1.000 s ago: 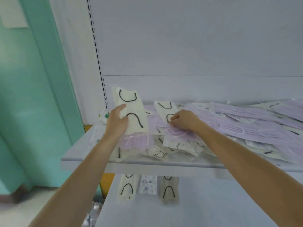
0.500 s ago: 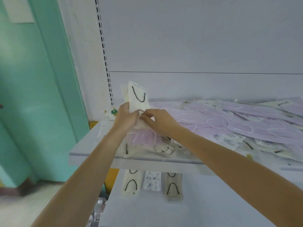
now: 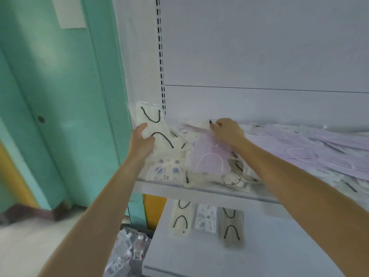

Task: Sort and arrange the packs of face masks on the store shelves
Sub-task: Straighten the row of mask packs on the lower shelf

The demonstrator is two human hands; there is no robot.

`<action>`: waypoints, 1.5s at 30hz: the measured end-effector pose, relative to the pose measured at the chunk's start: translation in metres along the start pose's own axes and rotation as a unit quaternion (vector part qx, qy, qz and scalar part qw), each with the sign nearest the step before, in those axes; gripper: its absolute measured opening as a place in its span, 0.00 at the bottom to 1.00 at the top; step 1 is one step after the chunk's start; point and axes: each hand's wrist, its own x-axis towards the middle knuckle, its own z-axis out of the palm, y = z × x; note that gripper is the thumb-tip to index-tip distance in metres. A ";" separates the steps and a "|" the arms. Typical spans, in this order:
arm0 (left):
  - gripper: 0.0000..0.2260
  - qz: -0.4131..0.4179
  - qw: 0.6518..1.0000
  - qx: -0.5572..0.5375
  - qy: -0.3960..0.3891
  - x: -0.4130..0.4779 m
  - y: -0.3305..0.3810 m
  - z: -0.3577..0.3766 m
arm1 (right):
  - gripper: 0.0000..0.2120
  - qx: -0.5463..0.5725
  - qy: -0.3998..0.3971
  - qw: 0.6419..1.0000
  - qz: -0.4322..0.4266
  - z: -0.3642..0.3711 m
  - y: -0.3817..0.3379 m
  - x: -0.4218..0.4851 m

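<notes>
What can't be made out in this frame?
Head view:
1. How many packs the left hand grips: the front cream pack hides any behind it.
2. Which kind of pack the right hand pinches: the hand covers most of it.
3. The lilac pile: cut off by the right edge.
4. Floor bag contents: blurred.

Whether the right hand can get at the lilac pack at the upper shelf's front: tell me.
Probably yes. The lilac pack lies uncovered on top of the pile, beneath the right hand, which is pinching a pale pack and would need to release it.
</notes>
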 end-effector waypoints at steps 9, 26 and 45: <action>0.09 0.011 0.995 -0.071 -0.071 -0.005 0.027 0.007 | 0.14 0.098 -0.048 0.975 -0.196 0.012 -0.064 -0.053; 0.27 0.094 0.968 -0.102 -0.211 -0.062 0.051 0.071 | 0.20 0.064 0.049 0.996 -0.034 -0.049 0.034 -0.112; 0.27 0.092 0.935 -0.076 -0.335 -0.266 0.128 0.363 | 0.17 -0.099 0.162 0.969 0.159 -0.291 0.353 -0.218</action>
